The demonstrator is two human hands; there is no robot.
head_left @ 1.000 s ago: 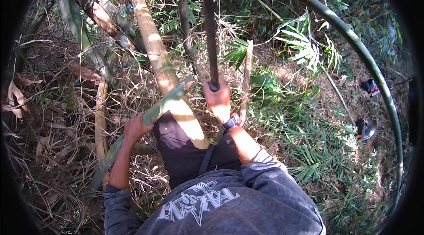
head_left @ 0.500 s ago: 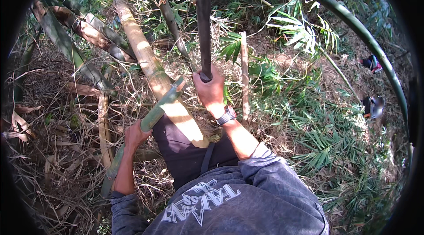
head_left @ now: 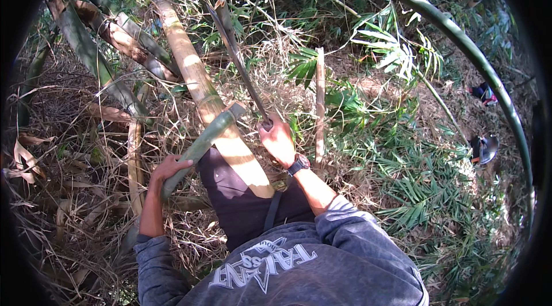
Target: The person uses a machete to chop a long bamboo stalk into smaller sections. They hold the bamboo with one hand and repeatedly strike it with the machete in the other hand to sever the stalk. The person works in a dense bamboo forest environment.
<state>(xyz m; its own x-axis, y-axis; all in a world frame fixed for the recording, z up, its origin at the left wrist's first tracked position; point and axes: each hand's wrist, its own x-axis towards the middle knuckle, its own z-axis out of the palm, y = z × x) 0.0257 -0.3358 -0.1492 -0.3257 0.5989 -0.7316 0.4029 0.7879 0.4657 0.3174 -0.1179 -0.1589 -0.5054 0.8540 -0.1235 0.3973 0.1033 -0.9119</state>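
My left hand (head_left: 171, 169) is closed round a green bamboo piece (head_left: 206, 138), its thumb along the top. That piece lies slantwise across a thick yellowish bamboo pole (head_left: 185, 56), its pale cut end pointing up and right. My right hand (head_left: 279, 141), with a watch on the wrist, grips the handle of a machete (head_left: 237, 53). The long dark blade leans up and to the left, its edge apart from the bamboo piece. The pole's pale, tapered near end lies over my dark trousers (head_left: 227, 214). My left palm is partly hidden by the piece.
Several bamboo stems (head_left: 86, 56) lean at the upper left. A green stem (head_left: 460, 36) arches over the right side. An upright cut stick (head_left: 320, 105) stands right of my right hand. Two small dark objects (head_left: 484, 149) lie far right, among dry litter and leaves.
The machete has swung from upright to a leftward tilt, and my right hand is slightly lower. My left hand and the bamboo piece have shifted a little; the piece's cut end is turned differently.
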